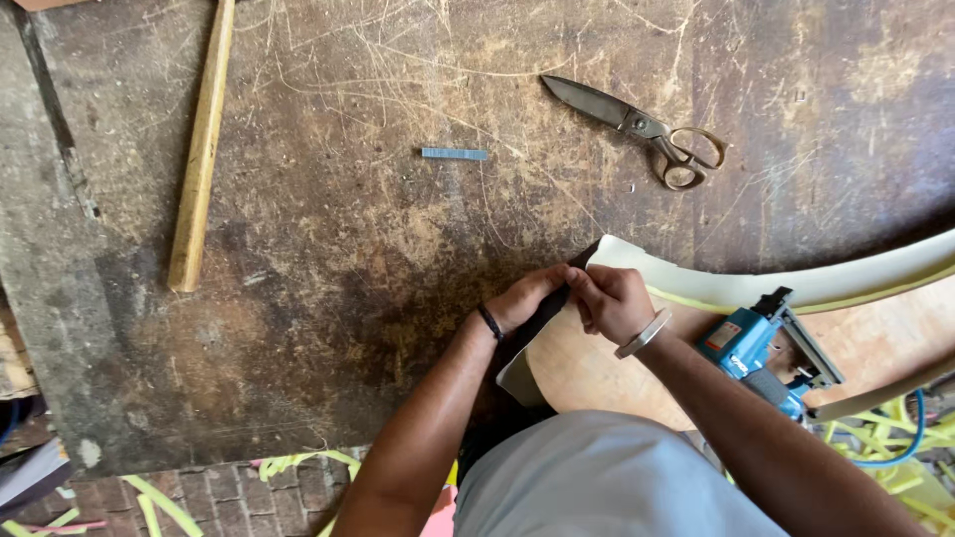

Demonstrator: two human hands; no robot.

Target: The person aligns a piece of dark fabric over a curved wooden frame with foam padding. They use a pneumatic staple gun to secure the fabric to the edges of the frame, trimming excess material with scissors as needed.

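Note:
My left hand (525, 296) and my right hand (611, 298) meet at the end of a curved wooden panel (597, 368) edged with cream foam (796, 283). Both hands pinch a dark strip of material (542, 323) against the panel's end. A black band sits on my left wrist and a pale bangle on my right. A blue staple gun (761, 348) lies on the panel just right of my right forearm.
Large scissors (642, 127) lie on the worn dark worktable (328, 249) at the upper right. A small strip of staples (454, 154) sits mid-table, and a wooden stick (202, 149) lies at the left. Yellow-green foam scraps (288, 467) litter the brick floor below.

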